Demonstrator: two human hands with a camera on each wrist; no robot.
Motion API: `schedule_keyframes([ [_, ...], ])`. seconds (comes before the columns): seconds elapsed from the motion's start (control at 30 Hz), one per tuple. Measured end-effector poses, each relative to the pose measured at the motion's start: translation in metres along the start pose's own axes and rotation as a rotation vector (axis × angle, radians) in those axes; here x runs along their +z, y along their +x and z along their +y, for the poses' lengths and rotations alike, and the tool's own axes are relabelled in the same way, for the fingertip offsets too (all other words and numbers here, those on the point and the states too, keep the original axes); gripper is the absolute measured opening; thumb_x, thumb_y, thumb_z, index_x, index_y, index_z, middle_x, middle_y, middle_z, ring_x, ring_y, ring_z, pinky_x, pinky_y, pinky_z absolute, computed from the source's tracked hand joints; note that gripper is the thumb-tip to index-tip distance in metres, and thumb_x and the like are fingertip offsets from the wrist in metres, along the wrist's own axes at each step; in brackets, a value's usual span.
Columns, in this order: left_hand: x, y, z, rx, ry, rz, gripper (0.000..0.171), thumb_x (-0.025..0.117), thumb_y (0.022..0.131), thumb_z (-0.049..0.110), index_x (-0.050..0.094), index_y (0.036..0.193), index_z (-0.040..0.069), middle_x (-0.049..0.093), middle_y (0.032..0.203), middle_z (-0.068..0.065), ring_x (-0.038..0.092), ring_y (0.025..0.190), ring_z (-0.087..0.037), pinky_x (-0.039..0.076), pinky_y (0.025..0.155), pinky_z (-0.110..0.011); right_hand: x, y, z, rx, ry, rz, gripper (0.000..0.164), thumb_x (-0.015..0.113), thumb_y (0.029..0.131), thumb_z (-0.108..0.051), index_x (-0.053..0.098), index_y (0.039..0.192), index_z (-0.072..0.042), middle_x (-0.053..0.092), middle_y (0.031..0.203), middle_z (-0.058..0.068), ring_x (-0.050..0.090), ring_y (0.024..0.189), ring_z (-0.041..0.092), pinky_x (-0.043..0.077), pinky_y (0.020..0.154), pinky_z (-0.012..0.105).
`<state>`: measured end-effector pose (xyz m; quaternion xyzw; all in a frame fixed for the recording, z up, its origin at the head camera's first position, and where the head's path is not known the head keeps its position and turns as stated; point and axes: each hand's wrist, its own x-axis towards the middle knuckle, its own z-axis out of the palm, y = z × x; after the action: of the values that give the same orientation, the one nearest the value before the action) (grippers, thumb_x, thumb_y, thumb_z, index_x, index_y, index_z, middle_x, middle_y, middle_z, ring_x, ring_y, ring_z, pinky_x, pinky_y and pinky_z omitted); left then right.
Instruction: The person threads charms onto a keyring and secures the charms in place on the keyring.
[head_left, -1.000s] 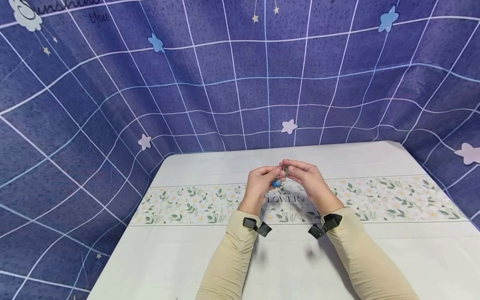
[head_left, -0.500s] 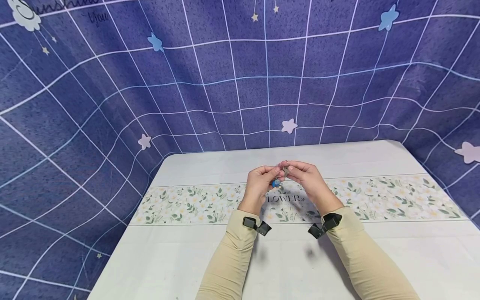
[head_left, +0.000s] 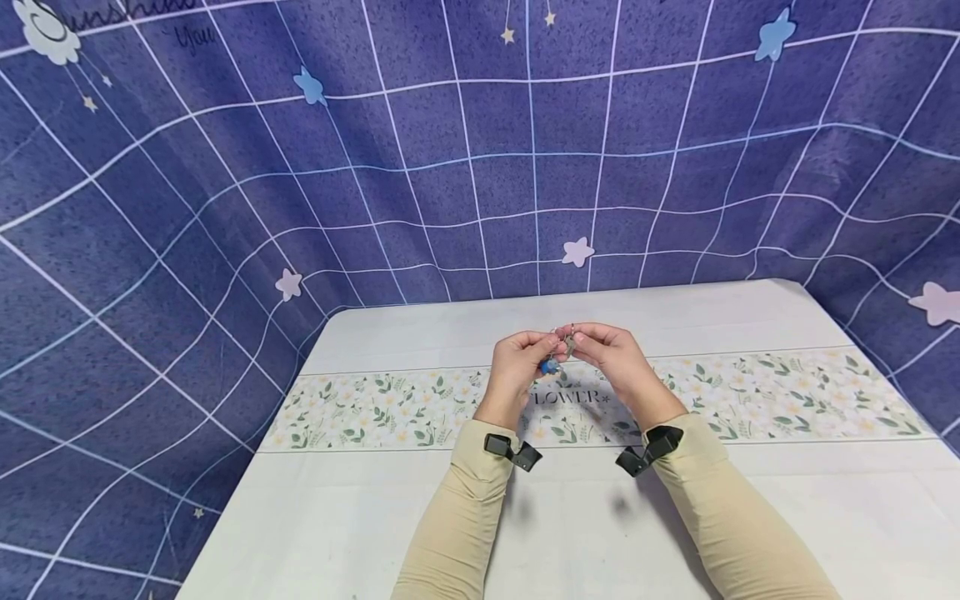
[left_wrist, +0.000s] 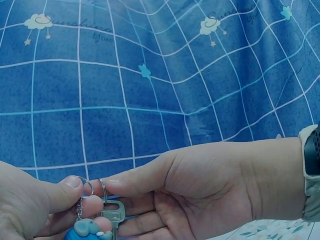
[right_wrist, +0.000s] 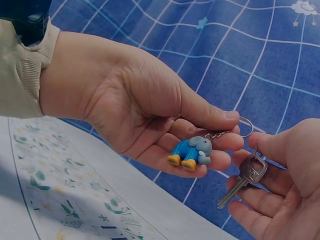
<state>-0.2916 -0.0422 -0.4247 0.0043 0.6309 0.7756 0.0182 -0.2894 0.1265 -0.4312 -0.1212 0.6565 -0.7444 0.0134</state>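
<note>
Both hands meet over the middle of the table. My left hand pinches the split ring of a keychain between thumb and index finger. From a short chain hangs a small elephant charm, grey-headed with a blue body and yellow feet, lying against the left fingers. My right hand pinches a thin metal ring that carries a silver key. The key hangs with its blade down in front of the right fingers. The two rings are side by side, close together, at the fingertips.
A white table has a floral printed band with lettering across it. Behind and to the left hangs a blue grid-patterned curtain with stars. Black camera mounts sit on both wrists.
Both hands stay almost in place, shifting very slightly left. The elephant charm swings and turns a little to the left, and the key turns slightly.
</note>
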Motion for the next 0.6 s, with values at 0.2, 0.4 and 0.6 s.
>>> schedule_keyframes([
  [0.2, 0.0004, -0.0023, 0.0022, 0.029, 0.037, 0.006, 0.010, 0.074, 0.093, 0.012, 0.075, 0.089, 0.003, 0.076, 0.079, -0.007, 0.073, 0.068, -0.013, 0.053, 0.057, -0.021, 0.0003, 0.0005, 0.0008, 0.010, -0.015, 0.001, 0.036, 0.055, 0.105, -0.008, 0.055, 0.130, 0.017, 0.069, 0.118, 0.002, 0.064, 0.109, 0.004, 0.051, 0.100, 0.029],
  [0.4, -0.0001, -0.0025, 0.0018, 0.044, 0.067, 0.010, 0.010, 0.074, 0.093, 0.013, 0.076, 0.090, 0.003, 0.076, 0.078, -0.006, 0.072, 0.068, -0.012, 0.050, 0.055, -0.020, 0.0003, 0.0010, 0.0019, 0.012, -0.019, 0.000, 0.034, 0.056, 0.104, -0.008, 0.057, 0.128, 0.016, 0.069, 0.117, 0.002, 0.064, 0.108, 0.005, 0.052, 0.099, 0.029],
  [0.6, 0.0007, -0.0017, 0.0006, 0.049, 0.066, 0.013, 0.012, 0.075, 0.092, 0.012, 0.075, 0.093, 0.000, 0.076, 0.078, -0.008, 0.072, 0.067, -0.011, 0.051, 0.056, -0.020, -0.0003, 0.0012, 0.0032, -0.014, -0.006, 0.001, 0.032, 0.056, 0.104, -0.005, 0.056, 0.125, 0.019, 0.070, 0.106, -0.008, 0.066, 0.102, 0.004, 0.053, 0.094, 0.024],
])
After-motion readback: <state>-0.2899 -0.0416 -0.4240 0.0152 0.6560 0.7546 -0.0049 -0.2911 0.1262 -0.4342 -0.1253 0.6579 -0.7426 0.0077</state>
